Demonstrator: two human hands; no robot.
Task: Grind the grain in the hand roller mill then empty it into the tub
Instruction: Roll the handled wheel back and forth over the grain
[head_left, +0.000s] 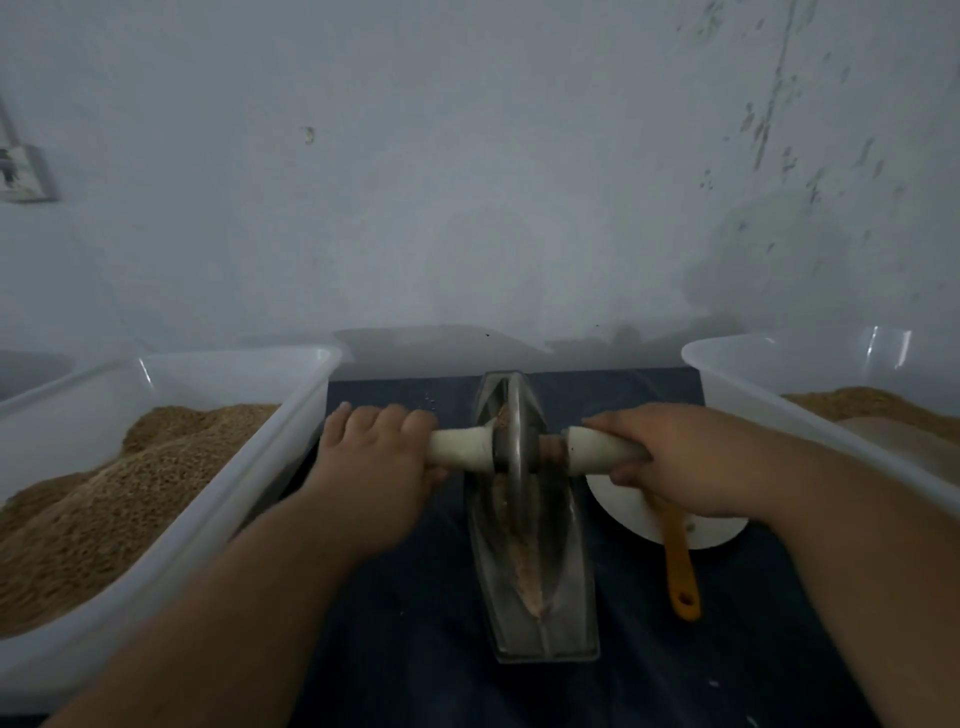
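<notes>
The hand roller mill's metal trough (540, 613) lay lengthwise at the centre of the dark cloth (415, 649), with ground grain (525, 571) along its groove. Its wheel (516, 441) stood upright toward 12 o'clock. The left hand (379, 460) gripped the white handle (460, 449) at the wheel's 9 o'clock, and the right hand (685, 457) gripped the other handle (597, 449) at 3 o'clock. A grain-heaped tub (291, 415) sat at 9 o'clock, a second tub (769, 379) at 2 o'clock.

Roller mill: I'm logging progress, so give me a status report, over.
Left hand grips left handle, right hand grips right handle. Wheel sits in trough on crushed grain. Orange spoon rests across white dish beside trough, clear of wheel.
</notes>
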